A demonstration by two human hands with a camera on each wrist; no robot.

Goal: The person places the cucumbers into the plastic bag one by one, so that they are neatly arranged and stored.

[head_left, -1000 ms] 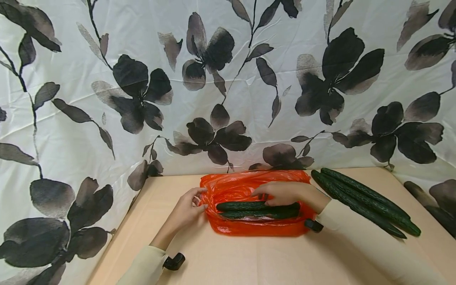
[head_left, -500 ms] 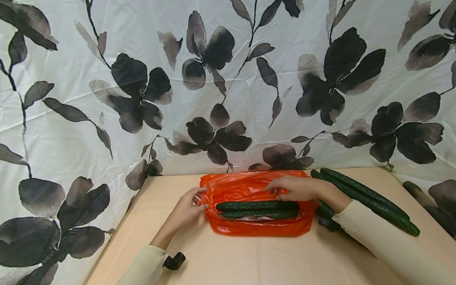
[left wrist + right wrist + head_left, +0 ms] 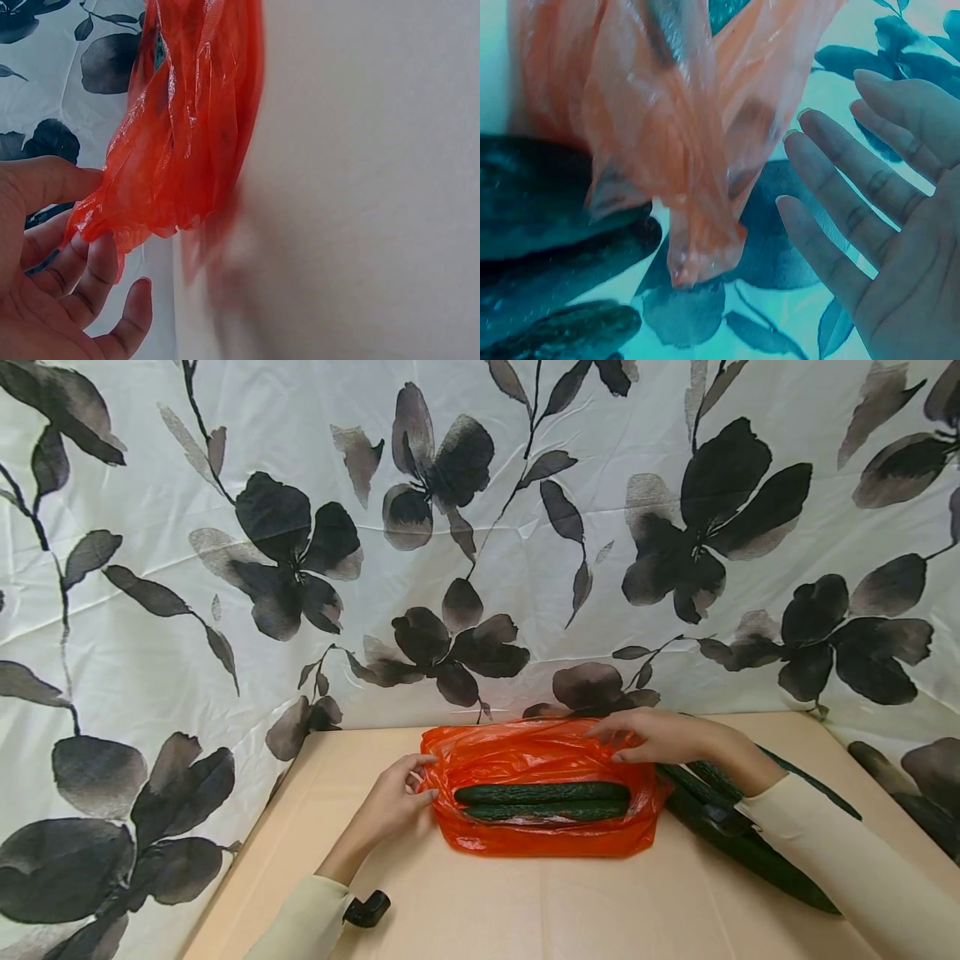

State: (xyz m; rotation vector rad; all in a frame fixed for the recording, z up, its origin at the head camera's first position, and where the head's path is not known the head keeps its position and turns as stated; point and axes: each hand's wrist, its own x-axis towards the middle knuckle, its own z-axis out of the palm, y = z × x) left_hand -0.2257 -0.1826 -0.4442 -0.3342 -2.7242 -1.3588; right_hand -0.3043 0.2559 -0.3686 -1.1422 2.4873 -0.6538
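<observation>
A red plastic bag (image 3: 540, 845) lies on the table with its opening facing up. Inside it, two dark green cucumbers (image 3: 543, 793) lie side by side. My left hand (image 3: 393, 797) is at the bag's left end; in the left wrist view its thumb and fingers pinch the bunched red plastic (image 3: 172, 165). Above the bag's back right corner is my right hand (image 3: 656, 735), fingers extended. In the right wrist view this hand (image 3: 885, 202) stands apart from the bag's gathered end (image 3: 705, 247) and holds nothing.
Several more cucumbers (image 3: 757, 852) lie slanted on the table right of the bag, partly under the right forearm. The tan tabletop (image 3: 480, 910) ends at the back against a white cloth (image 3: 555, 652) with dark flower prints.
My right hand has moved from over the cucumbers in the bag back and right to the bag's corner. A near cucumber on the right is more visible. My left hand keeps its place.
</observation>
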